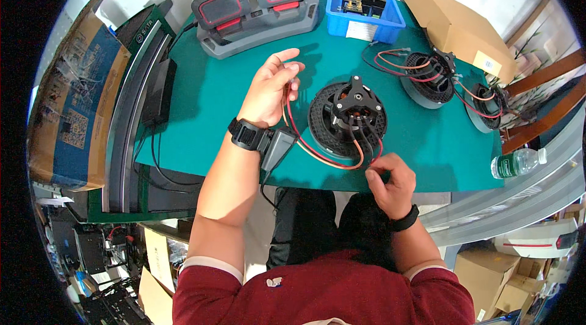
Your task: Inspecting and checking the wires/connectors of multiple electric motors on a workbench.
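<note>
A round black motor [357, 104] with a three-armed bracket on top lies on the green table mat in front of me. Red, orange and black wires [332, 164] run from its hub and loop toward me, then up to the left. My left hand [271, 88] is closed on the wires' far ends, left of the motor; the tips are hidden by the fingers. My right hand [392, 186] is at the mat's near edge, fingers curled and thumb pressed in, beside the wire loop. Whatever it pinches is hidden.
Two similar motors [427, 77] with wires sit at the right, near an open cardboard box [455, 25]. At the back are a blue bin [366, 27] of black parts and a grey dual-bay charger [259, 32]. A plastic bottle [519, 163] lies at the right edge.
</note>
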Action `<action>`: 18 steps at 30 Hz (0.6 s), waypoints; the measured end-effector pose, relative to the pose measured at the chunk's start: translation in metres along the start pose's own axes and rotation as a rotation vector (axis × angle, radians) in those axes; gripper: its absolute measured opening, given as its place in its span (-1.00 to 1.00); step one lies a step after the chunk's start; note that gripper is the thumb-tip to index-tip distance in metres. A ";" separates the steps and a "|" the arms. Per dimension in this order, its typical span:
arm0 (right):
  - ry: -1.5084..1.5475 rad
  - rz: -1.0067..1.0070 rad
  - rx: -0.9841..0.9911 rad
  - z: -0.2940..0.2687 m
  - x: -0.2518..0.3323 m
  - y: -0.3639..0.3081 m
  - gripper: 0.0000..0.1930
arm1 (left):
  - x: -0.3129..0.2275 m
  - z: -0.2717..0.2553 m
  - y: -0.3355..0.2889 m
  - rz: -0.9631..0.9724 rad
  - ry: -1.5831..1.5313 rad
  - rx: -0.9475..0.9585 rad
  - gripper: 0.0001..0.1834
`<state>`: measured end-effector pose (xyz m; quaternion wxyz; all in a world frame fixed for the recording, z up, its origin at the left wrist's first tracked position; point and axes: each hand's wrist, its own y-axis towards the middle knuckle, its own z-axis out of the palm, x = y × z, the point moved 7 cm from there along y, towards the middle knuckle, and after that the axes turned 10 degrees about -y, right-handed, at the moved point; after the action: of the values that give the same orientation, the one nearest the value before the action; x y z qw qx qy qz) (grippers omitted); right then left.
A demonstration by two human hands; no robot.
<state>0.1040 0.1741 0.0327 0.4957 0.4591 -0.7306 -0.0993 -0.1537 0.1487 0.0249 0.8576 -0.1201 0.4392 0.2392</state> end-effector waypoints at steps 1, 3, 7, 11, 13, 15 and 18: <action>-0.005 0.001 0.002 0.000 0.001 0.000 -0.87 | 0.003 0.001 0.001 -0.013 0.009 0.039 -0.63; -0.018 -0.010 0.006 0.000 0.001 0.000 -0.86 | 0.006 0.003 0.002 -0.024 0.018 0.080 -0.63; -0.023 -0.013 0.008 0.001 0.001 0.000 -0.85 | 0.017 0.006 0.003 -0.091 0.044 0.151 -0.66; -0.027 -0.027 -0.058 -0.001 0.003 -0.001 -0.86 | 0.023 0.006 0.005 -0.142 0.051 0.216 -0.66; -0.021 0.066 -0.133 -0.006 -0.005 -0.004 -0.82 | 0.020 0.006 0.006 -0.076 0.102 0.252 -0.65; -0.041 0.066 -0.132 -0.007 -0.007 -0.007 -0.82 | 0.016 0.004 0.006 -0.059 0.116 0.214 -0.65; -0.048 0.050 -0.114 -0.007 -0.005 -0.006 -0.85 | 0.006 0.001 0.006 -0.023 0.159 0.148 -0.65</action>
<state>0.1142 0.1768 0.0292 0.5057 0.4094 -0.7465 -0.1391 -0.1528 0.1561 0.0203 0.8292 -0.0800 0.5209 0.1862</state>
